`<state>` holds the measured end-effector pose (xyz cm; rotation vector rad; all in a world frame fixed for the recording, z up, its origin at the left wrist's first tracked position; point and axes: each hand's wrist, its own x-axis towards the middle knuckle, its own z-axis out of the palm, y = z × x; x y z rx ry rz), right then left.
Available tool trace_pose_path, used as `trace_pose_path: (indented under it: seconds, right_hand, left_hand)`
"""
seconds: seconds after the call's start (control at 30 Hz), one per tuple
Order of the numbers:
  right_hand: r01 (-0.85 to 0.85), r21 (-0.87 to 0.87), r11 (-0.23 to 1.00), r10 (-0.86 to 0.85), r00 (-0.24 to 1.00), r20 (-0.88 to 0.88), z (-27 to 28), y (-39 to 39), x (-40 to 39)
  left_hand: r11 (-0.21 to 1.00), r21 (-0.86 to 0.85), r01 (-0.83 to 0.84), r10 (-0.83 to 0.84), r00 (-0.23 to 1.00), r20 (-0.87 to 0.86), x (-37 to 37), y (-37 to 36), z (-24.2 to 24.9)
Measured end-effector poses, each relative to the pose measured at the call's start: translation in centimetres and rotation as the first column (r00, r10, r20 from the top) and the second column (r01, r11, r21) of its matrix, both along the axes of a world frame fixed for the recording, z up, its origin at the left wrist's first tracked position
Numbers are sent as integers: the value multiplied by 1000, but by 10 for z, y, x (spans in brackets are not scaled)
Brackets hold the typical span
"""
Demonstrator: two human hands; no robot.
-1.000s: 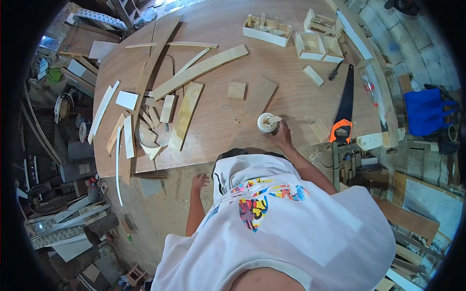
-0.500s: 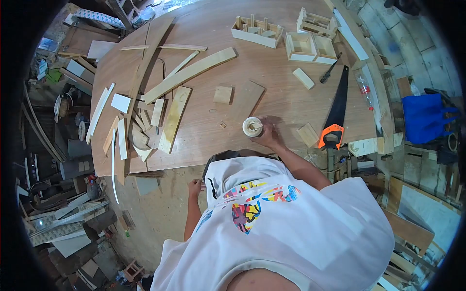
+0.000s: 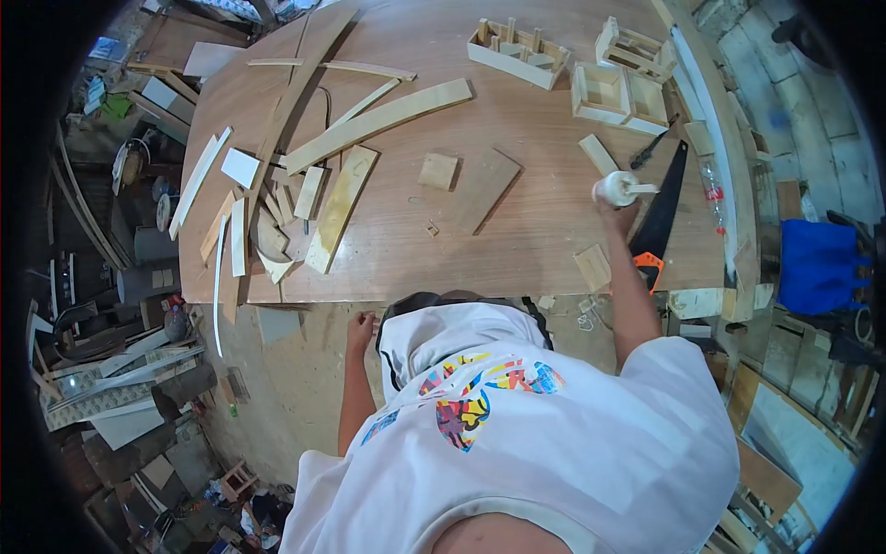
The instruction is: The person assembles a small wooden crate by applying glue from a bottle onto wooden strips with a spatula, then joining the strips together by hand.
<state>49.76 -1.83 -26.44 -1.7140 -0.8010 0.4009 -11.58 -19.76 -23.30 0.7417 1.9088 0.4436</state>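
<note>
The right hand (image 3: 620,218) is wrapped round the side of the tub (image 3: 611,190), a grip that leaves its top and the stick (image 3: 643,188) free. The tub is over the right of the table (image 3: 388,263), near the saw (image 3: 666,205) and block (image 3: 598,154). The left hand (image 3: 362,331) hangs off the table beside the shirt (image 3: 554,434), leaving the right to bear the tub; whether it is open or closed, I can't tell from here

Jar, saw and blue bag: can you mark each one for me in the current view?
Jar (image 3: 610,190): head view, on its pale side.
Saw (image 3: 662,209): head view, on the dark blade.
Blue bag (image 3: 812,268): head view, on the middle of its blue body.
</note>
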Motion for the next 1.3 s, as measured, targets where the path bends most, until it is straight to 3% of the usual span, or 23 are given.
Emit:
trace_pose_path:
  seconds: [0.13, 0.2, 0.3, 0.33, 0.37, 0.5, 0.57, 0.6, 0.67, 0.73, 0.83, 1.0, 1.07, 1.1, 1.2, 1.3]
  right_hand:
    - [3, -36, 999, -3, 1000, 1, -10, 9, 48]
    - [84, 143, 986, -59, 984, -170, -39, 7, 60]
    - [73, 304, 950, -4, 975, -222, -35, -2, 42]
    - [169, 41, 985, -161, 975, -154, -32, -9, 37]
    - [280, -215, 936, -297, 954, -49, -29, -18, 31]
    - [340, -151, 928, -348, 937, -23, -28, -49, -1]
    - [356, -92, 930, -367, 913, -176, -41, -61, -8]
    - [367, -87, 926, -376, 910, -173, -30, -67, -14]
    - [262, -266, 928, -322, 922, -214, -1, -79, -29]
    - [281, -202, 938, -319, 930, -184, 4, -85, -42]
    - [171, -100, 980, -195, 922, -334, 27, -86, -71]
    - [124, -27, 992, -126, 936, -328, 50, -77, -113]
    - [88, -93, 992, -115, 928, -353, 59, -74, -128]
    - [54, -110, 992, -94, 915, -393, 61, -73, -136]
    - [-31, -226, 974, -90, 858, -505, 48, -70, -148]
    - [-12, -330, 944, -165, 850, -501, 46, -74, -174]
  left_hand:
    - [996, 71, 57, -55, 998, -24, -3, -5, 5]
    - [996, 70, 62, -60, 998, -38, -13, -16, -2]
    - [994, 91, 67, -55, 990, -128, -34, -40, -21]
    - [993, 94, 76, -65, 991, -119, -35, -45, -19]
    - [999, 9, 39, -37, 991, -128, -38, -49, -16]
    - [983, -175, -58, 41, 995, -96, -41, -50, -4]
    - [984, -174, -36, 24, 997, -72, -46, -45, -7]
    - [984, -176, -23, 14, 998, -55, -51, -40, -10]
    - [988, -153, -12, 10, 1000, -15, -64, -27, -28]
    - [991, -137, -3, 7, 1000, 23, -68, -15, -36]
    - [996, -35, 77, -74, 995, 67, -63, 12, -39]
    - [990, 9, 137, -137, 982, 132, -54, 42, -36]
    - [988, 30, 154, -157, 968, 193, -59, 46, -38]
    - [983, 35, 181, -184, 948, 260, -77, 47, -64]
    - [969, 52, 240, -245, 948, 203, -82, 50, -51]
    - [958, 63, 278, -285, 929, 235, -90, 56, -47]
